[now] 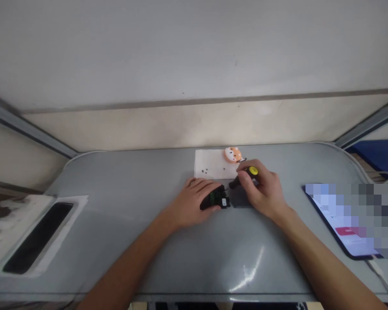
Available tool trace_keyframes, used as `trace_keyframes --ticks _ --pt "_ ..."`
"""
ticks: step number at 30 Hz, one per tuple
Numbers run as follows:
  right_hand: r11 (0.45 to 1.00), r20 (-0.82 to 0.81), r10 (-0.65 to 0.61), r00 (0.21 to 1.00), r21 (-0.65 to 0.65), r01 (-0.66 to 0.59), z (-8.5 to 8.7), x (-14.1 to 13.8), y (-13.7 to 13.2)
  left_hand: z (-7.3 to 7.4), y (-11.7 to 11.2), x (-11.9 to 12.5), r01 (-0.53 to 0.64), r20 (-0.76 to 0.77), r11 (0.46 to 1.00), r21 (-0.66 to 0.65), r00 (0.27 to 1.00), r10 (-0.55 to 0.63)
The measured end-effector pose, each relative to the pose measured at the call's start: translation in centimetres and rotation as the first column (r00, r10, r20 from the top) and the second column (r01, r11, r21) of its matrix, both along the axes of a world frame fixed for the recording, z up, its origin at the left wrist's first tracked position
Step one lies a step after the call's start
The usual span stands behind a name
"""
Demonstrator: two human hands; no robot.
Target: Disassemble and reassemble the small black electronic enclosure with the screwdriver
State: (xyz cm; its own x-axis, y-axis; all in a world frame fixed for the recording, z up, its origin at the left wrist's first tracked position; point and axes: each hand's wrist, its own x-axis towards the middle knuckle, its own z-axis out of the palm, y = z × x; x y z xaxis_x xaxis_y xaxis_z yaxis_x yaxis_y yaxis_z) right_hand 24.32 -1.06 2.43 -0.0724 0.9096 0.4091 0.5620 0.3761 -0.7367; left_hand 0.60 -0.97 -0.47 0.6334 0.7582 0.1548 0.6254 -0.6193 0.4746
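One small black device (218, 200) with a green board (212, 196) sits mid-worktop (132, 185), gripped by the left hand (193, 201); the right hand (265, 189) grasps a black, yellow-ended screwdriver (235, 183), its tip at the device's upper right. Behind, small dark pieces (202, 171) dot a white paper (211, 159).

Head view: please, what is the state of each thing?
Left hand: holding black device
Black device: green board exposed
Right hand: gripping screwdriver
Screwdriver: tilted, pointing at device
Small dark pieces: loose on white paper
Orange animal figure: on paper's corner
Screen: lit
Dark slab: face unlit
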Motion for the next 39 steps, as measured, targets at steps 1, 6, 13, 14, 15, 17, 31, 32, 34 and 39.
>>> trace_keyframes --ticks 1,6,13,14,15,17,31,32,34,39 --pt "1.0 -0.001 0.001 1.0 -0.004 -0.001 0.0 0.0 0.0 0.0 0.0 0.0 0.003 0.002 1.0 0.006 1.0 -0.003" --pt "0.997 -0.015 0.072 0.997 -0.038 -0.072 0.2 -0.1 0.0 -0.2 0.1 0.1 0.032 0.049 0.999 0.015 0.998 -0.033" --pt "0.961 -0.074 0.252 0.965 -0.101 -0.258 1.8 -2.1 0.8 -0.8 0.1 0.0 0.026 0.072 0.999 0.037 0.997 -0.029" --pt "0.965 -0.095 0.243 0.965 -0.077 -0.251 1.9 -2.5 1.2 -0.8 0.1 -0.1 0.029 0.072 0.999 0.046 0.997 -0.032" --pt "0.97 -0.131 0.232 0.964 -0.038 -0.239 1.9 -2.9 1.6 -0.9 0.2 -0.2 0.033 0.073 0.998 0.051 0.997 -0.037" --pt "0.974 -0.25 0.222 0.942 0.015 -0.225 1.5 -3.4 2.3 -0.9 0.2 -0.2 0.043 0.079 0.998 0.05 0.996 -0.047" --pt "0.891 -0.822 0.134 0.553 -0.144 -0.43 0.7 -3.7 2.1 -0.6 0.3 -0.3 0.061 0.064 0.995 0.077 0.996 -0.066" --pt "0.887 -0.837 0.141 0.528 -0.131 -0.444 0.8 -3.5 2.1 -0.6 0.3 -0.4 0.061 0.064 0.995 0.085 0.996 -0.066" --pt "0.88 -0.858 0.15 0.491 -0.11 -0.462 0.7 -3.2 2.1 -0.5 0.3 -0.4 0.059 0.065 0.994 0.093 0.996 -0.065" --pt "0.899 -0.824 0.098 0.557 -0.167 -0.406 0.4 -2.9 2.2 -0.5 0.3 -0.4 0.052 0.06 0.993 0.11 0.996 -0.059"
